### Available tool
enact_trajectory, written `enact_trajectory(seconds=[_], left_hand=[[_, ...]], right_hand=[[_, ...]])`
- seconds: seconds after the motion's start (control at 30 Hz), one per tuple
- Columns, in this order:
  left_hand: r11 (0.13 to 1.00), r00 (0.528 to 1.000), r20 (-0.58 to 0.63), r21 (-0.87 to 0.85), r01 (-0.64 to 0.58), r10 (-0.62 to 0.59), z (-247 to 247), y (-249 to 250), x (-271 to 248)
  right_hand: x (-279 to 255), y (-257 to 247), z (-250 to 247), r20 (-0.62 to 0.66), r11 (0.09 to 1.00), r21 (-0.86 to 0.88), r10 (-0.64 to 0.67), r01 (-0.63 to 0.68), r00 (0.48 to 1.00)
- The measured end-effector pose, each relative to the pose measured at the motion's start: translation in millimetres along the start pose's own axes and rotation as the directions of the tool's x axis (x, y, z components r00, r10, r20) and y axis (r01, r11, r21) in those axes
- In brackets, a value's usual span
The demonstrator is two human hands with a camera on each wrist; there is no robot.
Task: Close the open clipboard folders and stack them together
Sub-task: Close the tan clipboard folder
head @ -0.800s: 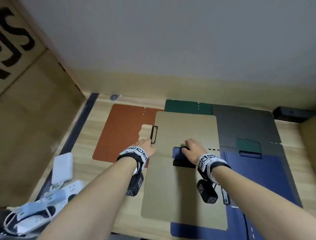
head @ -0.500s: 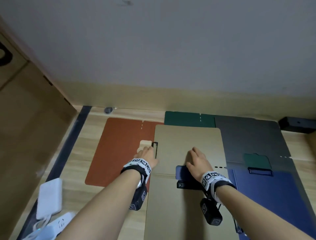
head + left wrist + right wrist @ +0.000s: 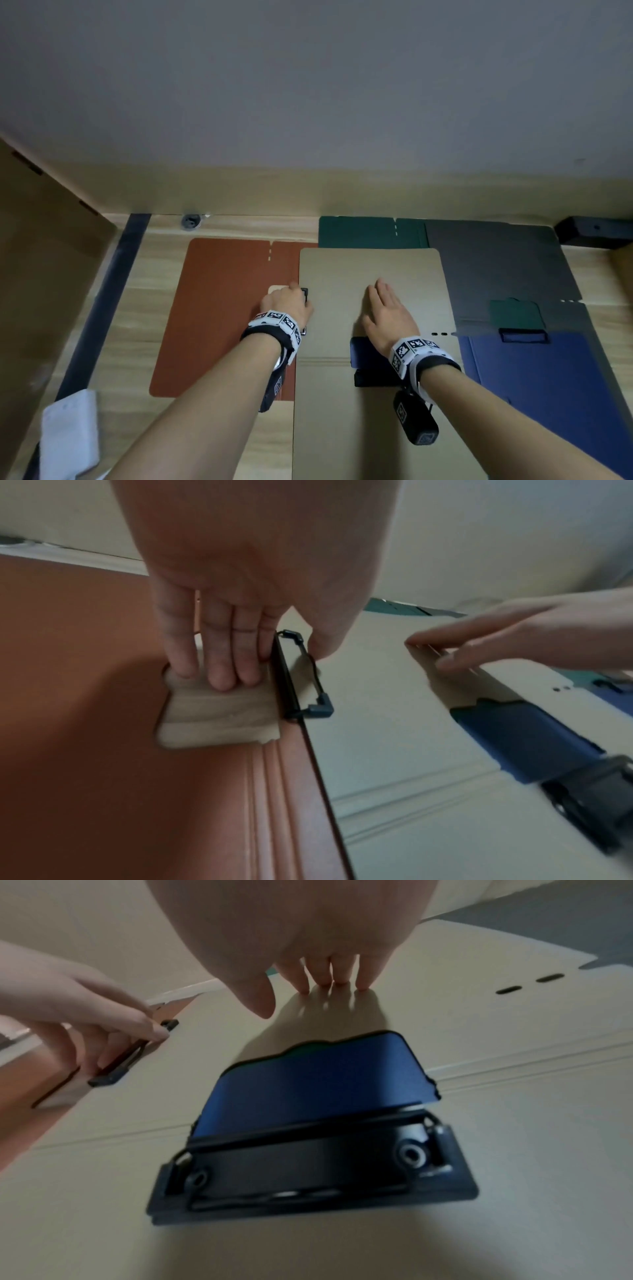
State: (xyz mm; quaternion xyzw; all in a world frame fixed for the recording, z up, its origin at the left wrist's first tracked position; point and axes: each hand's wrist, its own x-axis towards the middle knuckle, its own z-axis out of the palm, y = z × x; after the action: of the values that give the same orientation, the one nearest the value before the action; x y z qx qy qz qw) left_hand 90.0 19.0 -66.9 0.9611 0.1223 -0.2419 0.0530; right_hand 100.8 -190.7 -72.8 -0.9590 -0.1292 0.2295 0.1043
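An open beige folder [image 3: 370, 267] lies in the middle of the table, over a brown folder [image 3: 222, 308] on its left. My left hand [image 3: 291, 294] pinches the beige clip tab [image 3: 219, 712] at the folder's left edge, with the fingers on the tab and the thumb beside the black wire. My right hand [image 3: 380, 298] lies flat on the folder's far half, fingers straight and fingertips touching it. A blue clip [image 3: 315, 1080] on a black base sits on the beige folder just under my right wrist.
Green [image 3: 359, 233], grey [image 3: 496, 267] and blue [image 3: 548, 377] folders lie open to the right, with a green clip [image 3: 515, 313] on them. A black box [image 3: 596, 233] sits far right, a white power bank [image 3: 70, 431] near left, and a cardboard panel [image 3: 41, 274] stands at left.
My right hand has left the blue clip and slid forward, flat onto the beige folder's far half. My left hand has stayed at the beige clip. The head view has tilted up.
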Motion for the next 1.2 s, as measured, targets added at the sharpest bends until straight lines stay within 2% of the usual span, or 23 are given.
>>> enact_trajectory(seconds=[0.13,0.23,0.47,0.77,1.2], left_hand=[[0.998,1.0,0.007,0.048,-0.03,0.03,3.7,4.0,-0.5],[0.999,0.999,0.032,0.033,0.01,-0.011,4.5,8.1,1.9],[0.999,0.998,0.056,0.016,0.033,-0.033,2.7,5.2,0.9],[0.998,0.998,0.055,0.063,-0.016,0.012,-1.4,-0.4,0.0],[0.997,1.0,0.013,0.074,0.01,-0.011,1.9,-25.0,1.9]], right_hand=[[0.8,-3.4,6.7,0.018,0.998,-0.064,0.024,-0.023,1.0],[2.2,-9.3,12.3,0.07,0.993,-0.101,0.071,-0.063,0.995],[2.4,-9.4,17.0,0.045,0.977,-0.202,0.077,-0.066,0.996],[0.7,-1.3,12.1,0.042,0.974,-0.211,0.092,-0.081,0.995],[-1.4,1.9,13.4,0.026,0.975,-0.211,0.078,-0.071,0.997]])
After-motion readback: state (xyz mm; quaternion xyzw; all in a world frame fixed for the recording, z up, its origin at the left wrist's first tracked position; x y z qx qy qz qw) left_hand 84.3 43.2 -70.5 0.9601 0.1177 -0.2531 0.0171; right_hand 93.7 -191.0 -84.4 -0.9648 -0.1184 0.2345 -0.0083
